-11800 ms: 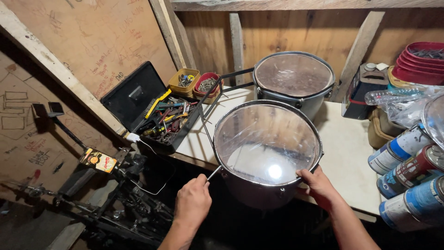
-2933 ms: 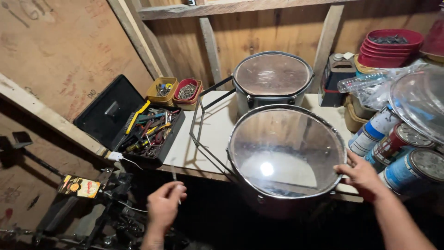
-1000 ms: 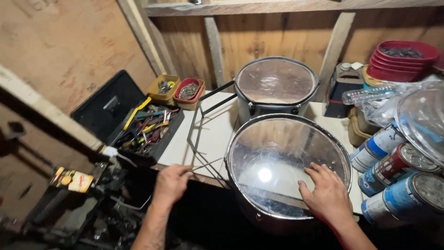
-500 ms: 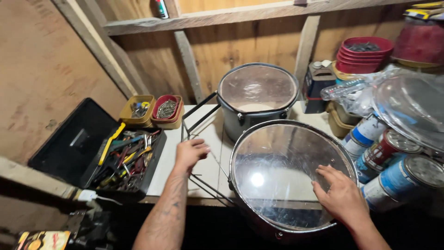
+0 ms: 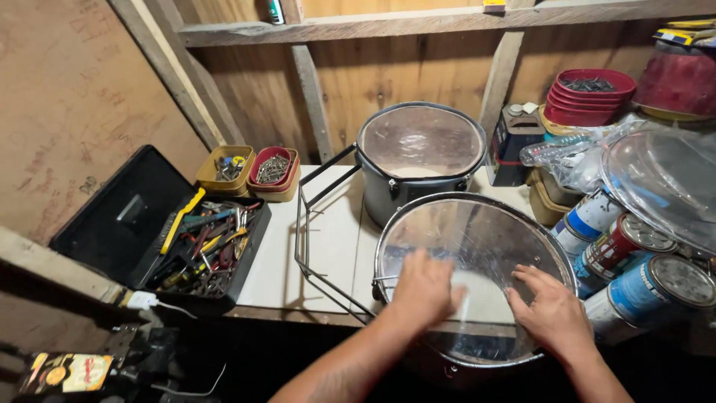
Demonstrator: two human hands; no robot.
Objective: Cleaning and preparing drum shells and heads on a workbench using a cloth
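You are looking down at a pale, smooth workbench (image 5: pixel 328 246) set into a shed of rough plywood and bare timber studs, with a plank shelf (image 5: pixel 418 21) running above it. Take the near drum (image 5: pixel 473 276) as your landmark: it sits at the front edge of the bench, a round shell with a clear, glossy head and a bright metal hoop. Your left hand (image 5: pixel 424 287) lies flat on the head toward its left side, fingers spread and gripping nothing; your right hand (image 5: pixel 553 312) lies flat on the right side, likewise empty, the two hands apart. Directly behind the near drum stands a second drum (image 5: pixel 419 160), grey-shelled with a cloudier head (two drums counted). Left of the near drum a thin black wire frame (image 5: pixel 313 224) rests on the bench, and farther left an open black toolbox (image 5: pixel 195 246) holds a jumble of hand tools. Behind the toolbox sit two small trays of hardware, one yellow (image 5: pixel 226 167), one red (image 5: pixel 272 167). Right of the near drum lie three paint cans (image 5: pixel 634 257) on their sides, and behind them a stack of red bowls (image 5: pixel 588 95).
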